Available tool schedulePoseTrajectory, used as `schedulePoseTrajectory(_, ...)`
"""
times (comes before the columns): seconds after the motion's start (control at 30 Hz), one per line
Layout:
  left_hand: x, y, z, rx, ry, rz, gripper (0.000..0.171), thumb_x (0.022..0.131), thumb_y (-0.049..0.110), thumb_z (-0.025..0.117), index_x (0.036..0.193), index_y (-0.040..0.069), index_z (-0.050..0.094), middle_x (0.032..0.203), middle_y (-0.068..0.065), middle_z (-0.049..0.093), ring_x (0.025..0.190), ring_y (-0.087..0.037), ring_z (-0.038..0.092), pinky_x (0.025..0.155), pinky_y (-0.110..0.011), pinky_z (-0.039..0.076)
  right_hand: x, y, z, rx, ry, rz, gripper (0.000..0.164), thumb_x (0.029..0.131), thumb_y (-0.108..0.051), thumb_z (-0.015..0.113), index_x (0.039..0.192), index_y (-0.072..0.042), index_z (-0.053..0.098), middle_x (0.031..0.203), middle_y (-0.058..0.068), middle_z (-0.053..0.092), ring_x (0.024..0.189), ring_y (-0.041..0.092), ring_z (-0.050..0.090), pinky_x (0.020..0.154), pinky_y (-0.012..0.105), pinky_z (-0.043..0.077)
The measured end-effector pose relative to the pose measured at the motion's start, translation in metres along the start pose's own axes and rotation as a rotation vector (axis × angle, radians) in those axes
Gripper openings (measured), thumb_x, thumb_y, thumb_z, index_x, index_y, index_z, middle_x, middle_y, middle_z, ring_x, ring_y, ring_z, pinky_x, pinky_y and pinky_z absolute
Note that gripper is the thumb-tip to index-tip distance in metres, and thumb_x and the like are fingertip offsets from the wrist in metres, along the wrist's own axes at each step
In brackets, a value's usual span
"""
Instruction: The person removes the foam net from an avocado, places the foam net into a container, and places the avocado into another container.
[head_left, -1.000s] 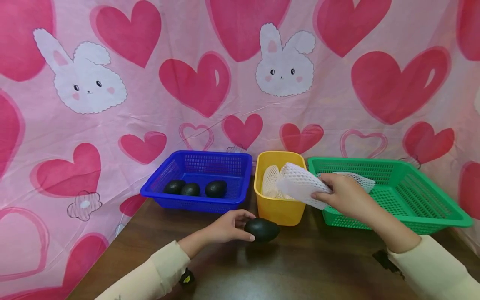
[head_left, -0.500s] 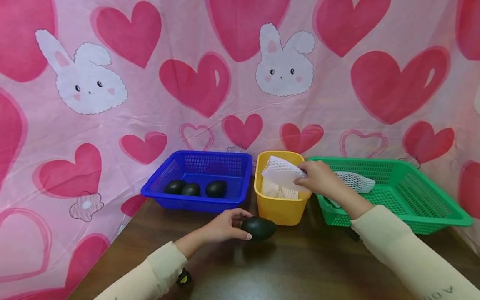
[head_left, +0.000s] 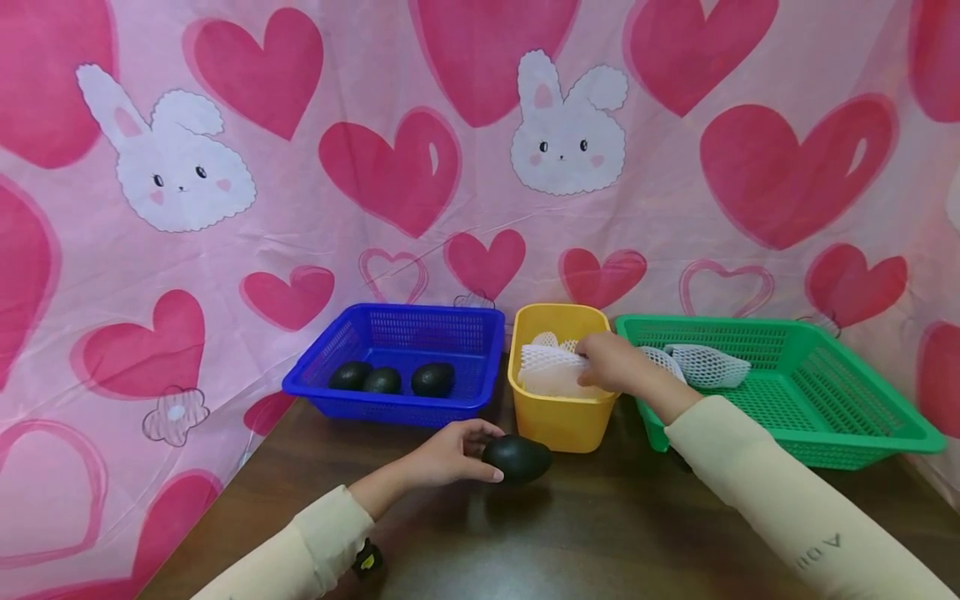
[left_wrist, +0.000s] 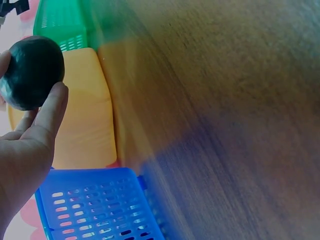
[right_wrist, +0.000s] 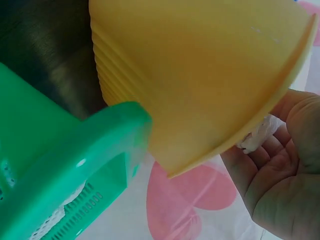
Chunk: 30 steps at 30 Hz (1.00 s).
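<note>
Right hand (head_left: 611, 364) dips lower, taking a white mesh sleeve (head_left: 553, 372) down into the yellow bin (head_left: 561, 425)

Half a second ago that sleeve was up at the bin's rim; now it lies mostly below it, its right end pinched between thumb and fingers. The left hand (head_left: 450, 454) has barely shifted. It grasps a dark avocado (head_left: 517, 458) by one end, thumb on the near side, the tapered end pointing right, just in front of the bin and seemingly clear of the table (head_left: 600, 533).

The avocado is likely the weightier thing: solid, smooth, a little slippery, and easily bruised if squeezed hard. Its widest part should give the surest hold, thumb opposing spread fingers; a grip on one end alone may let it tip. The sleeve looks nearly weightless, soft and springy, best pinched lightly at an end.

Three more avocados (head_left: 382, 380) sit in the blue basket (head_left: 390, 407); other mesh sleeves (head_left: 707, 367) lie in the green basket (head_left: 813, 447).
</note>
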<state>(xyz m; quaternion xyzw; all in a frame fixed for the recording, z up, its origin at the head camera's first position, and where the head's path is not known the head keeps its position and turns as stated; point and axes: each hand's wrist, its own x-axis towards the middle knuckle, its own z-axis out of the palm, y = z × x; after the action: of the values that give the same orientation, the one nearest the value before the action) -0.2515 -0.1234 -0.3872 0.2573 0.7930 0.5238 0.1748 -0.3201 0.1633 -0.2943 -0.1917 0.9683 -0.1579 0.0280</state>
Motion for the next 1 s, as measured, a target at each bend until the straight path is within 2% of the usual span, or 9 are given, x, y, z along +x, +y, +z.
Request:
schedulePoseTrajectory(0.13, 0.0, 0.0, 0.001, -0.008, -0.001, 0.005, 0.047, 0.08, 0.01, 0.079, 0.122, 0.0, 0.058, 0.112, -0.007, 0.064, 0.102, -0.023, 0.062, 0.084, -0.034, 0.054, 0.007, -0.001, 0.007, -0.053, -0.064, -0.027, 0.039, 0.078, -0.01, 0.081, 0.114, 0.0, 0.068, 0.099, 0.01, 0.067, 0.084, 0.025, 0.057, 0.083, 0.043, 0.054)
schedulePoseTrajectory(0.33, 0.0, 0.001, 0.001, -0.011, 0.001, 0.01, 0.048, 0.08, 0.011, 0.079, 0.122, 0.0, 0.058, 0.112, -0.007, 0.064, 0.102, -0.022, 0.062, 0.083, -0.034, 0.054, 0.018, -0.002, 0.016, -0.132, -0.162, -0.091, 0.016, 0.081, -0.007, 0.075, 0.096, -0.006, 0.071, 0.086, 0.004, 0.064, 0.078, 0.023, 0.053, 0.082, 0.038, 0.051)
schedulePoseTrajectory(0.43, 0.0, 0.001, 0.001, -0.014, 0.001, 0.01, 0.048, 0.08, 0.011, 0.079, 0.122, 0.0, 0.058, 0.113, -0.007, 0.064, 0.103, -0.023, 0.062, 0.083, -0.034, 0.054, 0.022, -0.005, 0.018, -0.141, -0.197, -0.072, 0.014, 0.083, -0.006, 0.071, 0.097, -0.007, 0.071, 0.089, 0.004, 0.063, 0.08, 0.023, 0.053, 0.086, 0.039, 0.05)
schedulePoseTrajectory(0.67, 0.0, -0.001, 0.0, -0.02, 0.006, -0.001, 0.048, 0.08, 0.009, 0.079, 0.122, 0.0, 0.058, 0.113, -0.008, 0.064, 0.104, -0.024, 0.062, 0.084, -0.035, 0.054, 0.026, -0.006, 0.021, -0.142, -0.277, 0.011, 0.02, 0.088, -0.006, 0.068, 0.108, -0.005, 0.069, 0.097, 0.007, 0.063, 0.085, 0.024, 0.053, 0.093, 0.043, 0.048)
schedulePoseTrajectory(1.0, 0.0, 0.0, 0.0, -0.005, 0.014, 0.005, 0.048, 0.079, 0.01, 0.079, 0.121, 0.001, 0.059, 0.111, -0.007, 0.065, 0.103, -0.023, 0.061, 0.083, -0.034, 0.054, 0.029, -0.003, 0.027, -0.148, -0.308, 0.017, 0.005, 0.091, -0.009, 0.064, 0.095, -0.005, 0.065, 0.086, 0.006, 0.058, 0.08, 0.023, 0.051, 0.081, 0.036, 0.046)
